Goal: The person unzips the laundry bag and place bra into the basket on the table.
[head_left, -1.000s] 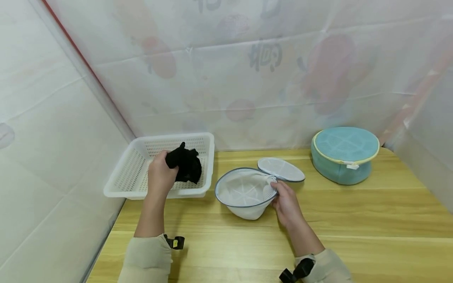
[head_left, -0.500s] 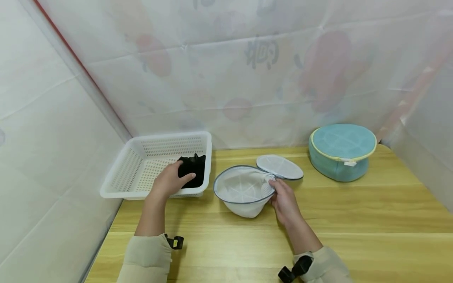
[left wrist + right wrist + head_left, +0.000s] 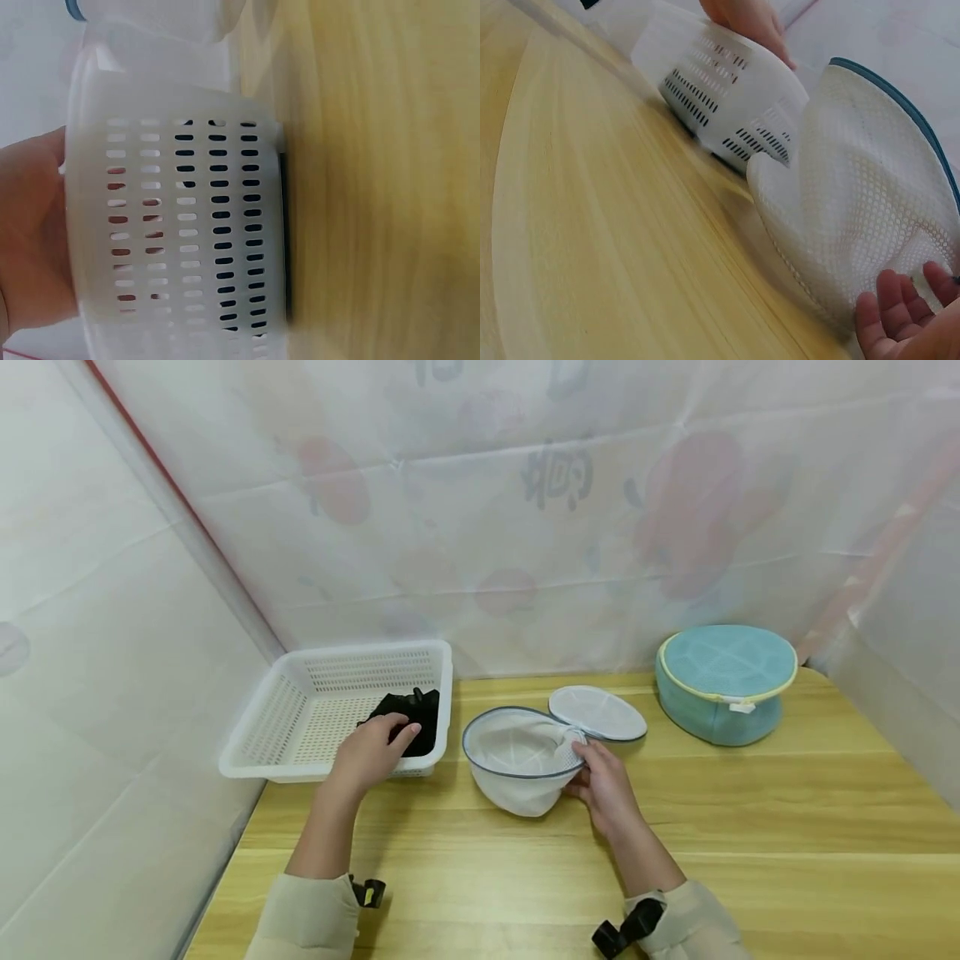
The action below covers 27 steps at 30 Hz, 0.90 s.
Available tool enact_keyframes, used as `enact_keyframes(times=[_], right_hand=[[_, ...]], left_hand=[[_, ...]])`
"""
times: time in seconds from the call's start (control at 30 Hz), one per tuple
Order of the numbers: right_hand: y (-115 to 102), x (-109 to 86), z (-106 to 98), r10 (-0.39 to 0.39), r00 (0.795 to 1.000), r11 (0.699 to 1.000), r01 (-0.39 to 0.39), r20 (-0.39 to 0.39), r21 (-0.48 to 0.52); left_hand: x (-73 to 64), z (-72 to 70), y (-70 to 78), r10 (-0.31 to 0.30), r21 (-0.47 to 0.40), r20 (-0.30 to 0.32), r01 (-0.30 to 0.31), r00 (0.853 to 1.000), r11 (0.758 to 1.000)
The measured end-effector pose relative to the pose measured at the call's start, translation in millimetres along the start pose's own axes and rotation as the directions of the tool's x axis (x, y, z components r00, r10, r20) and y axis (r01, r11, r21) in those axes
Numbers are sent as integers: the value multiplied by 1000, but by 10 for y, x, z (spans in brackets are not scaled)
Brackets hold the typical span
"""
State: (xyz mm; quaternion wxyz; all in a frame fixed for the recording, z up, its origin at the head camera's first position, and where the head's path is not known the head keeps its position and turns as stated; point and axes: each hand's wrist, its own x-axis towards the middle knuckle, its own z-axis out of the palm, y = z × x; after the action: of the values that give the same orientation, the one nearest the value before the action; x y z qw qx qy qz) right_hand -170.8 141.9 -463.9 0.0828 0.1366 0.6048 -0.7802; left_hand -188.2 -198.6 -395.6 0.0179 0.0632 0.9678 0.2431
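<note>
In the head view my left hand point(image 3: 373, 750) reaches over the near wall of a white perforated plastic basket point(image 3: 251, 758), its thumb and fingers loosely spread beside a black cloth point(image 3: 424, 710) lying in the basket's right end. Through the basket's holes in the left wrist view, the dark cloth shows low down, below the left hand point(image 3: 34, 232). My right hand point(image 3: 609, 787) grips the right side of a white mesh laundry bag point(image 3: 517, 793), thumb at its blue-trimmed rim. The bag's mouth faces up, and its round lid point(image 3: 597, 712) lies folded back behind it.
A closed blue-green mesh bag point(image 3: 716, 714) with yellow trim stands at the back right of the wooden table point(image 3: 480, 877). Sheeted walls point(image 3: 450, 527) rise behind the table and at its sides.
A second ago my left hand held the black cloth up over the basket; it has let the cloth down inside and shifted slightly right. My right hand keeps its grip while the mesh bag tilts a little.
</note>
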Motion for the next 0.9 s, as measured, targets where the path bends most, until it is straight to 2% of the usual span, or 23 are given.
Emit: enact_keyframes(times=[0.07, 0.1, 0.17, 0.2, 0.23, 0.33, 0.37, 0.43, 0.5, 0.53, 0.67, 0.77, 0.9], right_hand=[[-2, 29, -18, 7, 1000, 999, -7, 2, -33], [-4, 46, -29, 13, 1000, 998, -13, 3, -54], [-3, 82, -55, 30, 1000, 995, -29, 8, -94], [-1, 104, -69, 39, 999, 993, -37, 10, -111], [1, 127, -82, 45, 999, 992, -43, 14, -120], [-5, 194, -95, 41, 999, 994, -39, 20, -97], [-3, 223, -92, 37, 999, 996, -35, 18, -78], [5, 286, -74, 24, 1000, 999, -23, 15, -36], [25, 358, -48, 18, 1000, 1000, -18, 11, -1], [35, 390, -40, 16, 1000, 1000, -16, 4, 16], [56, 500, -24, 4, 1000, 998, -2, -25, 59], [37, 569, -22, -17, 1000, 994, 18, -7, 104], [-14, 642, -19, -28, 996, 987, 14, 89, 159]], left_hand=[[-66, 28, 35, 69, 5, -80, -69, 994, 998], [-110, 41, 64, 113, 13, -120, -112, 986, 994], [-203, 83, 124, 216, 41, -207, -212, 954, 976], [-254, 108, 156, 270, 60, -248, -264, 930, 963], [-300, 137, 191, 331, 85, -291, -320, 898, 944], [-425, 239, 309, 475, 147, -391, -456, 789, 878], [-461, 275, 351, 504, 151, -406, -488, 762, 860], [-522, 355, 440, 547, 151, -416, -538, 727, 830], [-578, 446, 527, 571, 128, -402, -573, 716, 809], [-599, 500, 572, 580, 112, -385, -587, 719, 802], [-651, 729, 734, 631, 88, -311, -640, 710, 763], [-663, 867, 843, 642, 59, -253, -651, 724, 757], [-670, 972, 954, 642, 33, -195, -649, 742, 760]])
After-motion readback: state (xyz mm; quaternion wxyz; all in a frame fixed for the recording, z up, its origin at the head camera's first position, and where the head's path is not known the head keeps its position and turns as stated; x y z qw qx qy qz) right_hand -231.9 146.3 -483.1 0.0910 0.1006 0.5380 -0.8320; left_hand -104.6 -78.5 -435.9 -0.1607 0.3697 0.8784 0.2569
